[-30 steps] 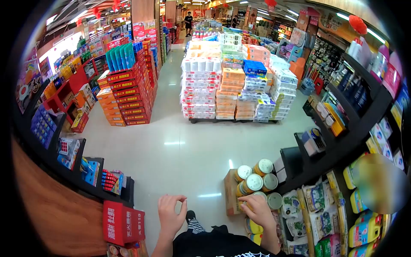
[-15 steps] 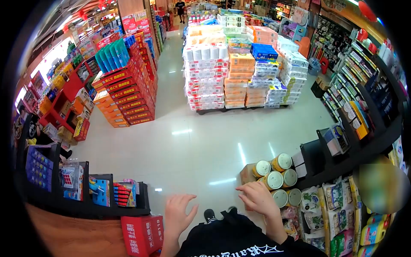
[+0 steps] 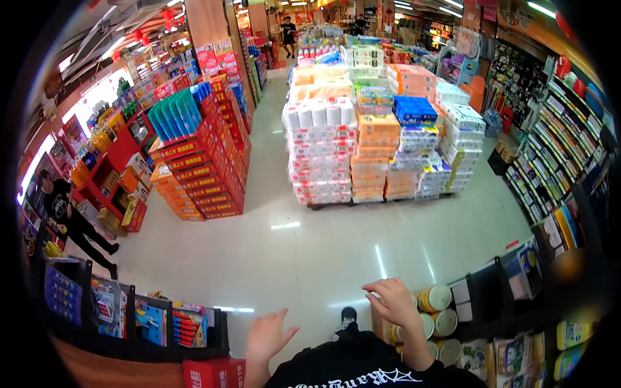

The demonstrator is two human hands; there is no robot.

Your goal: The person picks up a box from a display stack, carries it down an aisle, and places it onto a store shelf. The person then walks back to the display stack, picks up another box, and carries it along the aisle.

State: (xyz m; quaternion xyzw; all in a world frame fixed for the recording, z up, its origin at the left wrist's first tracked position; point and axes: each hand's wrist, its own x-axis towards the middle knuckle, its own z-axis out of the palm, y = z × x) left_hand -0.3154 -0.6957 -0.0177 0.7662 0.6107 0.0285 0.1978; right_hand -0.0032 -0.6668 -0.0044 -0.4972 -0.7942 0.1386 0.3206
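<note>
Both of my hands are held out over the floor in front of my black shirt (image 3: 343, 368). My left hand (image 3: 268, 335) has its fingers apart and nothing in it. To the right, my right hand (image 3: 392, 301) is also empty, with thumb and fingers spread. It is nearest to the round tins (image 3: 435, 299) with pale lids, partly covering some of them. Below my left hand, to its left, stands a red box (image 3: 210, 373). A dark shoe (image 3: 348, 315) shows between the hands.
Stacked tissue packs (image 3: 323, 145) stand ahead on a low base, with red cartons (image 3: 210, 178) to their left. A person in black (image 3: 68, 213) stands at far left. Dark shelves (image 3: 149, 323) hold toys at lower left; a long shelf (image 3: 556, 149) lines the right.
The view has shifted, and the tins sit lower and closer beneath my right hand. The person at far left has come into fuller view. Both hands stay raised and empty.
</note>
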